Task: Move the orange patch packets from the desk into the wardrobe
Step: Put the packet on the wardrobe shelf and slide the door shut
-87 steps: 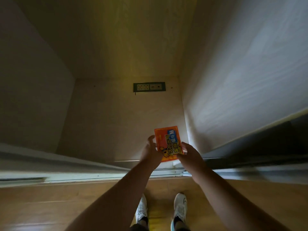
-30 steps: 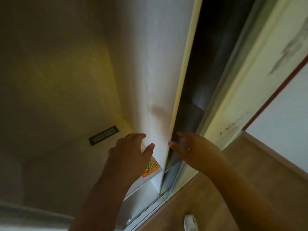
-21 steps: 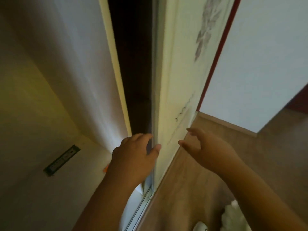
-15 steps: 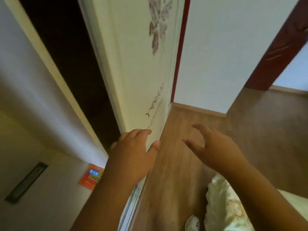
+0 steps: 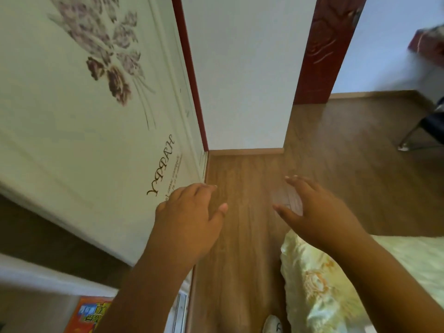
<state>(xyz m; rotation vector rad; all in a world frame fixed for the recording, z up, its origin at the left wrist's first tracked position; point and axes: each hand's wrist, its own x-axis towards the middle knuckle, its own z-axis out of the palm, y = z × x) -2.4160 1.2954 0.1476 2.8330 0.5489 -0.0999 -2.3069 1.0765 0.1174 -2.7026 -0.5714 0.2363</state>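
An orange patch packet (image 5: 90, 314) lies flat on the wardrobe floor at the bottom left, partly hidden behind my left forearm. My left hand (image 5: 189, 219) hangs above the wood floor beside the wardrobe's sliding door (image 5: 79, 131), fingers apart and holding nothing. My right hand (image 5: 314, 212) is spread open over the floor to the right, also with nothing in it. The desk is out of view.
The cream sliding door bears a purple flower print and lettering. A white wall (image 5: 242, 75) and a red door frame (image 5: 322, 51) stand ahead. A bed with a pale floral cover (image 5: 319, 284) is at the lower right. A chair leg (image 5: 408, 138) is at the far right. One white shoe (image 5: 272, 324) shows below.
Both hands held the packet inside the wardrobe, then let it go on the wardrobe floor. The view has since swung right, away from the wardrobe towards the room, with both hands open.
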